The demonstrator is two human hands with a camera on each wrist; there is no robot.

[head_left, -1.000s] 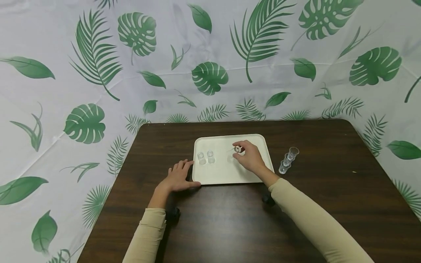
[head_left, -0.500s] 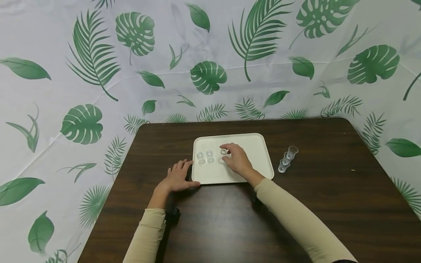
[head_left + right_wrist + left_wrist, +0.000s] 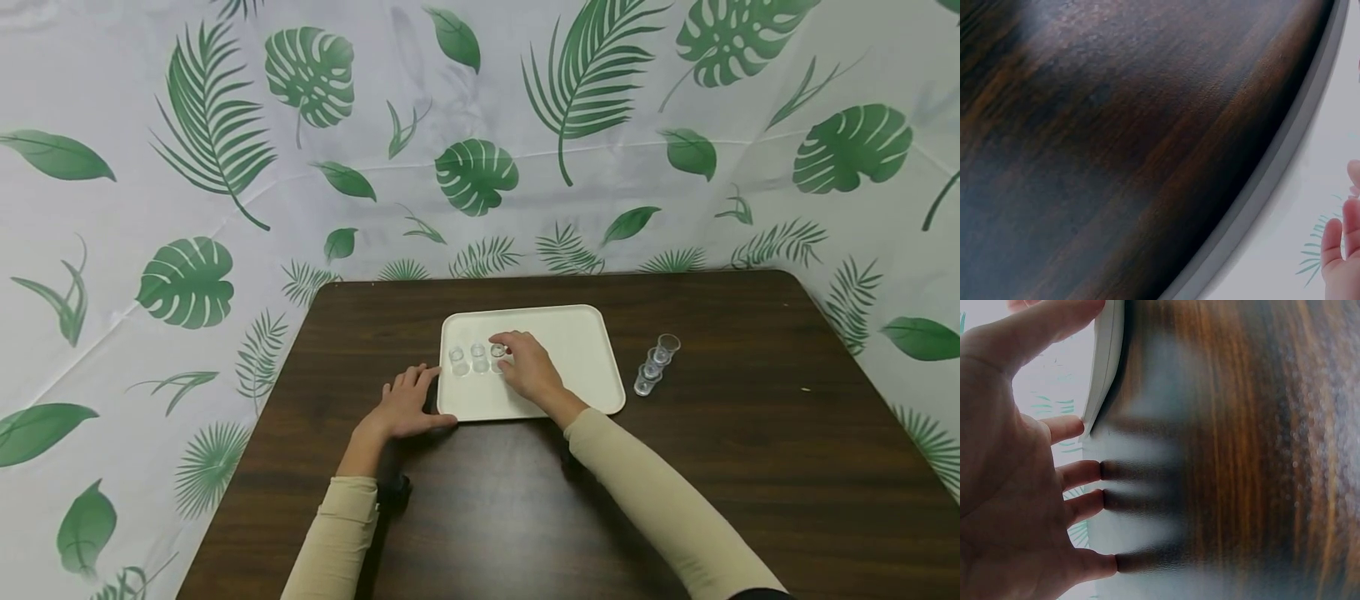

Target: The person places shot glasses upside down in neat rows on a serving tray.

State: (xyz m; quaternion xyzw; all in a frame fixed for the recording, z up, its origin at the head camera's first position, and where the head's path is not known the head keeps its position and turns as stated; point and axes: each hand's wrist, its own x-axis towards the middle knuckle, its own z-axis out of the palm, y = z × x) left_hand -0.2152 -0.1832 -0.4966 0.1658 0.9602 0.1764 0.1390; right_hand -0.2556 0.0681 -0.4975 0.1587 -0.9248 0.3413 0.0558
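Note:
Between the thumb and fingers of my right hand [image 3: 531, 367] is a small clear glass [image 3: 498, 351], low over the white tray [image 3: 573, 358]. Two matching clear glasses, one at the outside [image 3: 458, 361] and one in the middle [image 3: 479, 358], stand to its left, making a row. My left hand [image 3: 405, 407] lies spread at the tray's front left corner, its thumb at the front edge and index finger at the left edge. In the left wrist view, the other fingertips [image 3: 1092, 564] rest on the table. Only a few fingers [image 3: 1332, 240] of the right hand show in the right wrist view.
Several clear glasses [image 3: 656, 365] lie nested in a slanting line on the dark wooden table [image 3: 735, 417], right of the tray. A white cloth with green leaves [image 3: 480, 100] hangs behind the table.
My right hand has moved left over the tray with the glass, bringing it beside the two standing glasses. The glass has gone from tilted to upright. My left hand has stayed put.

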